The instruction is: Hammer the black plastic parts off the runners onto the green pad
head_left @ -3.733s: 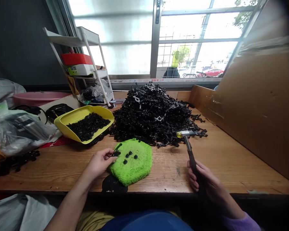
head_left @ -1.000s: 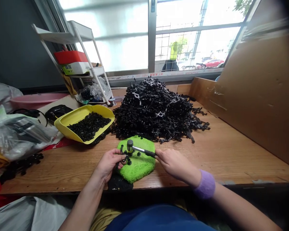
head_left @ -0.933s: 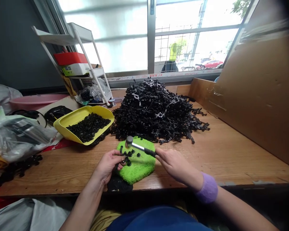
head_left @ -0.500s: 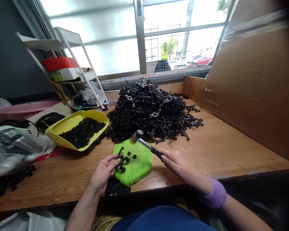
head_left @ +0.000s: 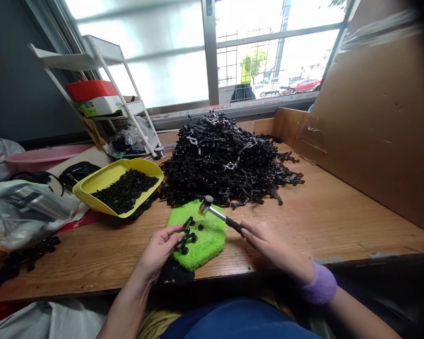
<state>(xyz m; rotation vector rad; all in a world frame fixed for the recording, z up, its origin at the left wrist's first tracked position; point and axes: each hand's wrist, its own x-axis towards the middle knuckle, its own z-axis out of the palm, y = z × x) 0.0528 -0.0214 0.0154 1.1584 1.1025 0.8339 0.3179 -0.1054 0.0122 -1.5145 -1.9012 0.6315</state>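
Note:
My left hand [head_left: 158, 248] pinches a black plastic strip part [head_left: 185, 234] that lies on a green fuzzy pad [head_left: 202, 234] near the table's front edge. Small black studs sit on the pad around the strip. My right hand [head_left: 264, 240] is closed on the black handle of a small hammer [head_left: 216, 213]. The hammer's head hovers over the pad's far edge, a little above it.
A big heap of black plastic strips [head_left: 226, 160] fills the table's middle behind the pad. A yellow tray [head_left: 104, 176] of small black studs stands at the left. A white rack [head_left: 102, 89], plastic bags [head_left: 17, 207] and a cardboard panel [head_left: 374, 122] border the wooden table [head_left: 321, 221].
The hammer head was down on the strip a second ago and has since lifted and swung back toward the pad's far edge. My left hand still holds the strip on the pad.

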